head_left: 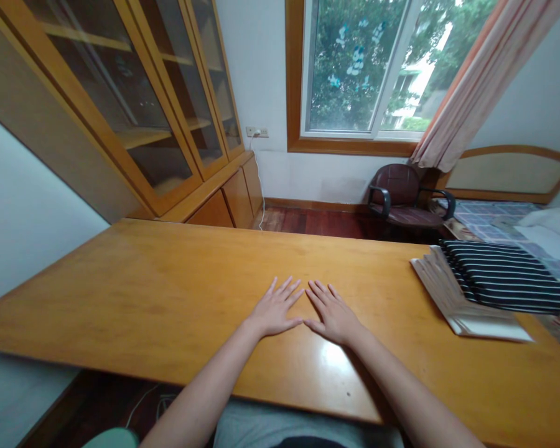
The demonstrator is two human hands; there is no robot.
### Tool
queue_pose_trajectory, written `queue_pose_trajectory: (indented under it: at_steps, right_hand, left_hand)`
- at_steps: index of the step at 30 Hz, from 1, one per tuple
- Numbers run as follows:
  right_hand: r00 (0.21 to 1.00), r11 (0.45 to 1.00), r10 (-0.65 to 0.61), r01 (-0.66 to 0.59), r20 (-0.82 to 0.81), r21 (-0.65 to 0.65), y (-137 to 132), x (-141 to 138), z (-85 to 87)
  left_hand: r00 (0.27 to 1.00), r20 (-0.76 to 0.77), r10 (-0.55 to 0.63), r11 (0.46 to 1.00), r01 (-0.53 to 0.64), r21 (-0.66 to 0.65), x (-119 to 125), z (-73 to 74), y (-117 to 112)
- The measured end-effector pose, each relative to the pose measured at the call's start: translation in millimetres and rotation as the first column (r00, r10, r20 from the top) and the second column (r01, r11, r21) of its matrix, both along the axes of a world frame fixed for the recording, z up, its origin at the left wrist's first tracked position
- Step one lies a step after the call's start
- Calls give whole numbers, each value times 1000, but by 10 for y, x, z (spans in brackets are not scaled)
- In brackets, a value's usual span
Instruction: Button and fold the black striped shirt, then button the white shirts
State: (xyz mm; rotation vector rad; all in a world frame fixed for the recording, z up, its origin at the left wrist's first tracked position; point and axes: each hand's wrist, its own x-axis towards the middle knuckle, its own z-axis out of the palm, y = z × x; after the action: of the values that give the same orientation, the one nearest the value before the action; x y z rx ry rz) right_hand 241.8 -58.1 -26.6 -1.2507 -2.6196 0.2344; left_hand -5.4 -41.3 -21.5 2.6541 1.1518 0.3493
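Note:
My left hand (276, 310) lies flat on the wooden desk (168, 292), its fingers spread and pointing away from me. Beside it, my right hand (332, 312) also rests palm down on the desktop with fingers apart. The two thumbs point at each other and nearly meet. Neither hand holds anything. To the right of my right hand, a folded black cloth with white stripes (504, 275) sits on a stack of brown and white paper or card (466, 305).
A glass-fronted wooden cabinet (168, 99) stands at the left beyond the desk. Past the far edge are a dark red armchair (399, 196) and a bed (494, 214). A white cable (260, 186) hangs from a wall socket (257, 132). A window (354, 68) and pink curtain (490, 81) are behind.

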Motion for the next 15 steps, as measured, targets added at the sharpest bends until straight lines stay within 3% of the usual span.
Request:
queue_pose_trajectory:
  at_steps: [3, 15]
  right_hand:
    - [1000, 1000, -4, 4, 5, 2, 0, -7, -10]
    - [1000, 1000, -10, 11, -12, 24, -6, -7, -19]
  left_hand:
    - [987, -163, 5, 999, 1, 39, 0, 6, 1]
    - [988, -154, 4, 999, 3, 45, 10, 28, -2]
